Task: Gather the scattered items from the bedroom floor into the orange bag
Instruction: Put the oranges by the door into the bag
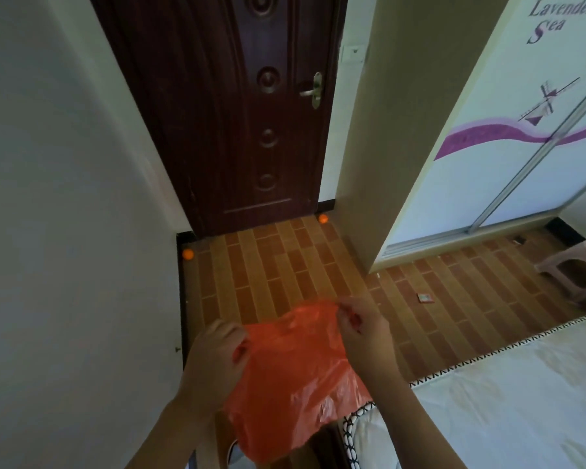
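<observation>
I have the thin, crinkly orange plastic bag (295, 377) held up in front of me at about waist level, and I judge both hands are working its top edge apart so the mouth will take things: my left hand (214, 353) has its fingers curled round the bag's left edge, and my right hand (359, 328) pinches the upper right corner between thumb and fingertips. The film is glossy and limp, hanging in loose folds below my grip. Ahead, on the brick-patterned floor (285, 265) of tan and brown strips, two small round orange balls wait: one (187, 254) in the corner by the white wall, the other (323, 218) at the foot of the dark carved wooden door (244, 113). A small flat square packet (424, 298) lies well apart to the right, near the white bed cover with zigzag trim (508, 401)
</observation>
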Tool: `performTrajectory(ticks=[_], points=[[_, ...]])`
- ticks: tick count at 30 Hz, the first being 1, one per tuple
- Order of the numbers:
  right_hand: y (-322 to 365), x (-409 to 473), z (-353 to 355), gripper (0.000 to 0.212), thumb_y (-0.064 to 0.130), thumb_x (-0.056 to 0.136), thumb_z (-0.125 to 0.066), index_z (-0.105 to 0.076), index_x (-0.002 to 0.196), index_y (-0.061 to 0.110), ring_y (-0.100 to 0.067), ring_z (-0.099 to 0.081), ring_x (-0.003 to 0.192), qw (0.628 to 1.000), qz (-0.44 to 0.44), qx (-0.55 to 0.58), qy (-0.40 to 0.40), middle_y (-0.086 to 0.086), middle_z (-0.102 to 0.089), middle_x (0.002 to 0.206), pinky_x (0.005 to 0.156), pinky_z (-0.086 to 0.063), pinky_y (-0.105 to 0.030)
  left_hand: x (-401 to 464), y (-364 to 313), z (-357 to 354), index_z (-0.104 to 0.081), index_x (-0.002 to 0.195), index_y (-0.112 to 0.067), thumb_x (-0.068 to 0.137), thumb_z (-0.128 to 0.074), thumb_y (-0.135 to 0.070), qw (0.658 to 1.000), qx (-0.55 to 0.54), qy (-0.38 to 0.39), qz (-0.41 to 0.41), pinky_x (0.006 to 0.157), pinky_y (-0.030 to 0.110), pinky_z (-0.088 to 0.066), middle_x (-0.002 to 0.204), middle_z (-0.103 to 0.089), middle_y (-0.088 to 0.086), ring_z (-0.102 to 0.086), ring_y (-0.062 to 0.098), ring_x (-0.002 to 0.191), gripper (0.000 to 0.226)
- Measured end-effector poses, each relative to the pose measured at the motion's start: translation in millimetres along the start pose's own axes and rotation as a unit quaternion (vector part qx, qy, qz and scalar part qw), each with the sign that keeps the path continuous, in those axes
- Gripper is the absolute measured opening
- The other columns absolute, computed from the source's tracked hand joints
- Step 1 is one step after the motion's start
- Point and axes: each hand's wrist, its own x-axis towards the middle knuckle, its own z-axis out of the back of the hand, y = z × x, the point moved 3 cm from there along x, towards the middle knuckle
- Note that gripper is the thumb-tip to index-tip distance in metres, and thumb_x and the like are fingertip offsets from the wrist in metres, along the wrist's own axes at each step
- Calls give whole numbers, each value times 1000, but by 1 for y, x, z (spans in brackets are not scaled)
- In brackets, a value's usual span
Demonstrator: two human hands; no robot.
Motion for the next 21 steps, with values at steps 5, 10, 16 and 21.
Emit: performTrajectory(ticks=[5,10,16,21], points=[[25,7,-54,16,25,92,-72,-73,106,33,-2,-61,88,991,39,-82,98,23,-61,101,70,-49,-15,28,15,12,-71,102,-25,83,-76,-20,998,-52,-24,-13,90,29,-51,104,-67,-11,-59,9,102,20],[40,26,-88,30,42,90,-69,-65,119,39,3,-58,97,992,26,-81,93,23,-58,112,81,-49,-16,52,40,17,-68,102,-28,81,-80,-15,995,-87,-27,-44,92,24,-47,104,-64,-14,-57,5,103,27],[49,46,-113,38,63,91,-62,-70,112,33,0,-64,91,993,-49,-51,92,14,-66,106,77,-54,-23,76,59,25,-67,99,-27,78,-83,-10,991,-104,-38,-71,92,14,-39,103,-64,-14,-54,2,103,32],[61,66,-125,30,28,89,-71,-54,65,37,-5,-58,63,996,-43,-77,28,20,-61,68,54,-35,-13,90,70,23,-67,97,-28,76,-82,-14,994,-94,-20,-53,95,18,-36,104,-62,-14,-55,7,104,30]])
